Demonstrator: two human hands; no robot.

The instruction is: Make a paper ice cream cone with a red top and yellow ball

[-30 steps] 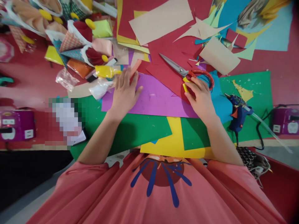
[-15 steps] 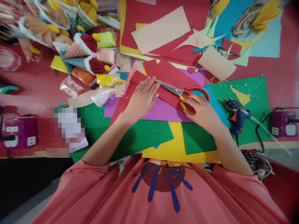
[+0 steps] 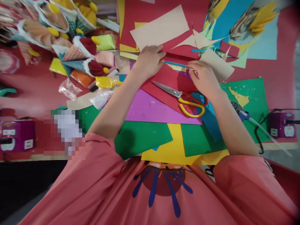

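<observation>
My left hand is bent over the lower edge of a stack of red sheets, fingers curled on the paper; the sheet edge beside them looks slightly raised. From near that hand a thin blue paper strip runs right to the fingertips of my right hand, which pinch around its end. Below both hands, scissors with red and yellow handles lie partly spread on a cut red paper piece, touched by neither hand. Under that is purple paper.
Fabric cones and small colored packets crowd the left. A glue gun is partly behind my right forearm. Purple power blocks sit at both sides. Beige paper, scraps and green sheets cover the table.
My right hand has let go of the scissors, leaving them on the paper, and moved up to the blue strip. My left hand has moved up and right to the red stack's edge.
</observation>
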